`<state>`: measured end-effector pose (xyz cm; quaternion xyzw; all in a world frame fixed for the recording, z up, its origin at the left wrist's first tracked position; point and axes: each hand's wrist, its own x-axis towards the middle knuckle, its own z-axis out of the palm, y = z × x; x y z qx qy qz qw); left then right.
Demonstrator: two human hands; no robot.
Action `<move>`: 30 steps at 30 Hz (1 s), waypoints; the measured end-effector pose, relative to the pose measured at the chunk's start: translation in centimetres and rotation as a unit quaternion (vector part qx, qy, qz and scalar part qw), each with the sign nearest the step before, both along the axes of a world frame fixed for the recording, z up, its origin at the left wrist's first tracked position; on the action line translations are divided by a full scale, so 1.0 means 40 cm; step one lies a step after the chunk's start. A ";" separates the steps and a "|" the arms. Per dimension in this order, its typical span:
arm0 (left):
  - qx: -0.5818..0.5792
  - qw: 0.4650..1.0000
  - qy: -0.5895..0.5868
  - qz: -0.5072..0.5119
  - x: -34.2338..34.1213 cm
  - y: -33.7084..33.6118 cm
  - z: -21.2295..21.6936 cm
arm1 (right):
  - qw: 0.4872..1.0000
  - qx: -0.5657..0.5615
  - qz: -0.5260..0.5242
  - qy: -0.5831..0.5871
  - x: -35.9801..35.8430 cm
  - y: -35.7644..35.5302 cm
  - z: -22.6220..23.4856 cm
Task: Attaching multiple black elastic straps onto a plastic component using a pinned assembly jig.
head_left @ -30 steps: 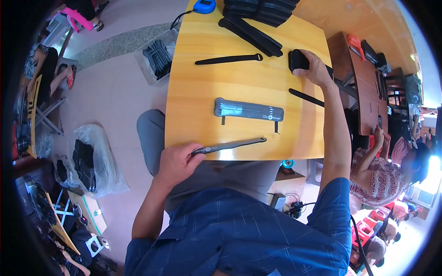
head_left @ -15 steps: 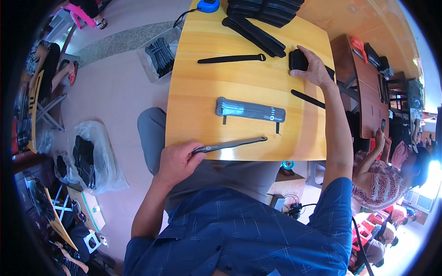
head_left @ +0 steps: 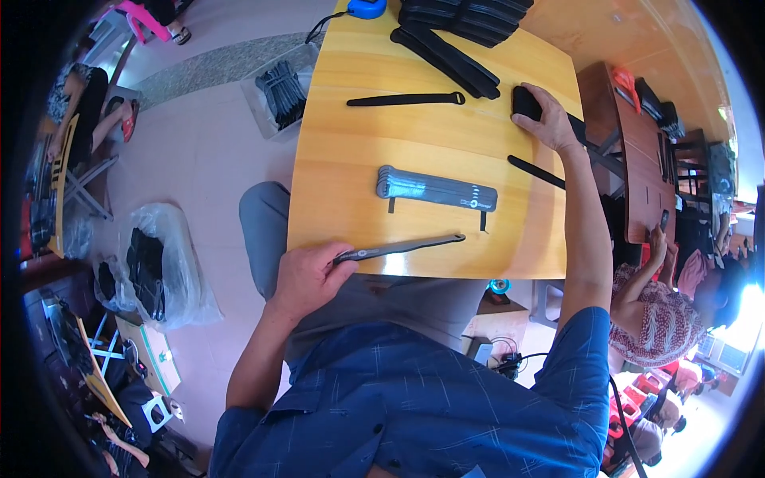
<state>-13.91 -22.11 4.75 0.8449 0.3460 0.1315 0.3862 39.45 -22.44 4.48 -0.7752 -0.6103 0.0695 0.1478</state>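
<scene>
At the table (head_left: 446, 143), left hand (head_left: 313, 277) grips strap (head_left: 410, 248), right hand (head_left: 551, 126) clasps bundle (head_left: 523, 103); apparent sorting step calls for steady fingers.

Dk grey strap (head_left: 406, 246): flat, narrow, sm. pale marks nr L end, loop or slot at R tip. L end pinched btwn thumb & fingers of L hand (head_left: 309, 279); free length runs R, tip angled slightly away from person, along near edge of surface (head_left: 343, 159). Contact w/ surface: can't tell.

Black bundle (head_left: 524, 103): compact, blocky, matte, nr R edge of surface, far side. R hand (head_left: 548, 123) around it, thumb on near side; R part hidden by hand.
</scene>
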 end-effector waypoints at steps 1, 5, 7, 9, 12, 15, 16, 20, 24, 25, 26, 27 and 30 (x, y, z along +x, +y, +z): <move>0.000 1.000 0.000 0.001 0.000 0.000 0.000 | 1.000 0.002 -0.004 -0.007 -0.001 0.000 0.000; -0.006 1.000 -0.003 0.003 0.000 -0.001 0.000 | 1.000 -0.007 -0.006 0.003 0.011 -0.001 -0.004; -0.013 1.000 -0.001 0.007 -0.002 -0.003 0.000 | 0.999 -0.030 -0.017 0.022 0.013 0.003 0.003; -0.008 1.000 -0.007 0.008 -0.003 -0.004 -0.002 | 0.997 -0.053 -0.028 0.042 0.018 0.006 0.006; -0.006 1.000 -0.008 0.011 -0.006 -0.008 -0.002 | 0.997 -0.048 -0.030 0.049 0.017 0.007 0.005; 0.012 1.000 -0.004 0.004 -0.009 -0.006 -0.003 | 0.999 -0.007 -0.013 0.039 0.010 0.006 0.006; 0.013 1.000 -0.002 0.004 -0.007 -0.005 -0.002 | 1.000 0.023 0.004 -0.005 0.009 0.001 0.010; 0.012 1.000 -0.015 -0.001 -0.001 -0.004 -0.003 | 0.990 0.136 0.007 -0.035 -0.008 -0.024 0.046; -0.053 0.998 -0.037 0.001 -0.011 0.003 -0.005 | 0.982 0.166 0.007 0.087 -0.185 -0.082 0.136; -0.050 0.998 -0.037 0.003 -0.014 0.006 -0.001 | 0.974 0.175 0.042 0.139 -0.244 -0.100 0.132; -0.056 0.998 -0.037 -0.008 -0.018 0.008 0.005 | 0.981 0.145 0.083 0.103 -0.326 -0.121 0.153; -0.062 0.997 -0.036 -0.017 -0.024 0.006 0.012 | 0.983 0.094 0.101 0.121 -0.441 -0.147 0.187; -0.115 0.988 -0.101 -0.036 -0.021 -0.012 0.021 | 0.960 -0.009 0.170 0.222 -0.642 -0.228 0.158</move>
